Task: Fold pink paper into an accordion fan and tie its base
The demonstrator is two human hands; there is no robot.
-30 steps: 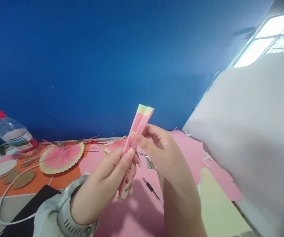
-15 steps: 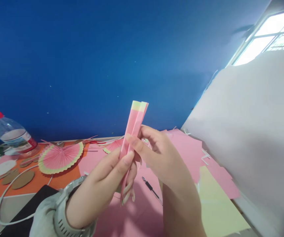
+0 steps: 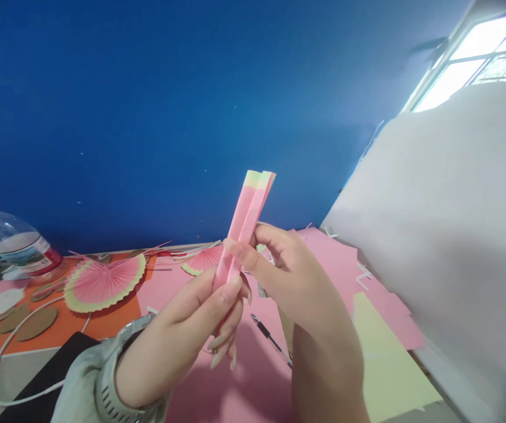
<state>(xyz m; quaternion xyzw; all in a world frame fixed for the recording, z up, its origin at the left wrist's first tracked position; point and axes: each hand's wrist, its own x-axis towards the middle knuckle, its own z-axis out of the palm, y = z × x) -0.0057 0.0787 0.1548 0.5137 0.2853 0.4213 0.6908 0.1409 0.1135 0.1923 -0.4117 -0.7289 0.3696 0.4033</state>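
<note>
Pink paper, tipped with a pale green band, makes up the folded strip [image 3: 243,211] you hold up in front of the blue wall [image 3: 191,117], above the pink sheets [image 3: 253,382]. Half a second ago it stood more upright; now its top has swung to your right and a little higher, and the lower end, which showed below your fingers, is hidden behind them. Your left hand [image 3: 195,317] is closed around the lower part, thumb pressed on the front. Your right hand [image 3: 290,264] is curled nearly shut, pinching the middle between thumb and fingers. Neither grip has let go, so this looks like a small turn of the strip, with its layers kept together. The pen [image 3: 270,339] and pleated fan [image 3: 107,282] lie untouched.
</note>
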